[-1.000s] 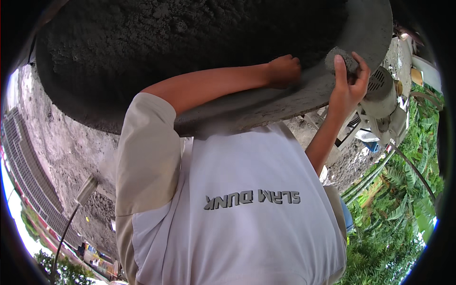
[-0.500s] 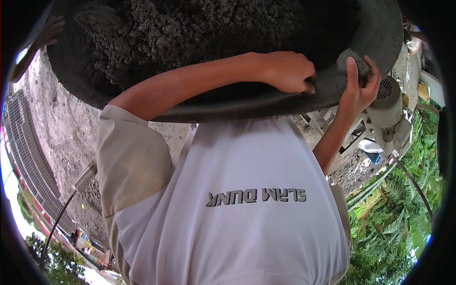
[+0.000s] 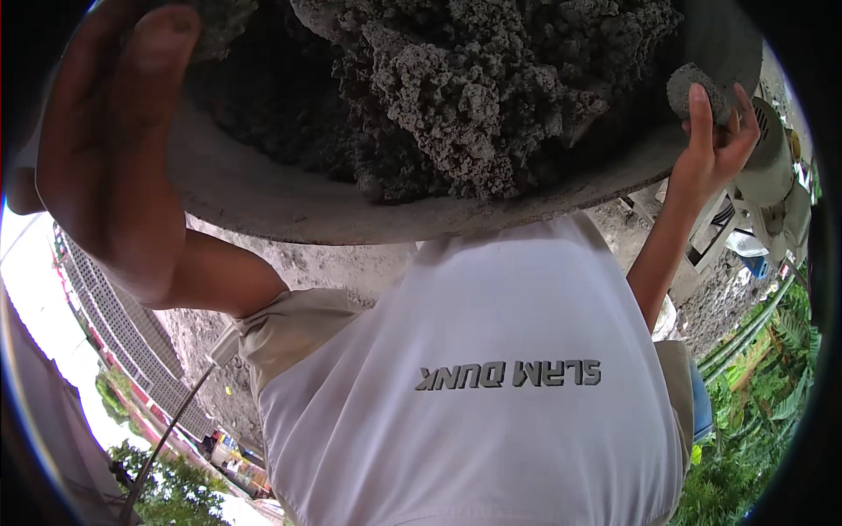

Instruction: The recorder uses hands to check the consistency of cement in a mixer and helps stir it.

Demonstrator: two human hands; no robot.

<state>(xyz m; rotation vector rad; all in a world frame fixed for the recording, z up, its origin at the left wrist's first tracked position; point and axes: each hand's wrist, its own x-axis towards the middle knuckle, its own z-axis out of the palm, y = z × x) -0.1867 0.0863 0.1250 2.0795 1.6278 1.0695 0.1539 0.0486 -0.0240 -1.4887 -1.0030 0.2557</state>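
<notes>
A large round grey pan (image 3: pixel 289 210) fills the upper part of the view. Dark grey, crumbly, damp-looking material (image 3: pixel 474 96) is heaped inside it. At the upper left, close to the camera, my left hand (image 3: pixel 123 123) is raised above the pan's rim, its fingers partly out of frame. A rough grey lump (image 3: pixel 219 31) shows beside its thumb, apparently in its grasp. To the right, my right hand (image 3: pixel 724 145) pinches a smaller rounded grey lump (image 3: pixel 693 92) between thumb and fingers, over the pan's right rim.
A cylindrical grey motor housing (image 3: pixel 767 162) on a metal frame stands beyond the right rim. Grey rough ground (image 3: pixel 307 254) lies below. Perforated panels (image 3: pixel 123 298) run along the left, with a thin pole (image 3: pixel 167 438) nearby. Green plants (image 3: pixel 745 438) grow at lower right.
My left hand has come out of the pan and swung left and up toward the camera with a lump. My right hand still holds its lump, now higher and further right in view.
</notes>
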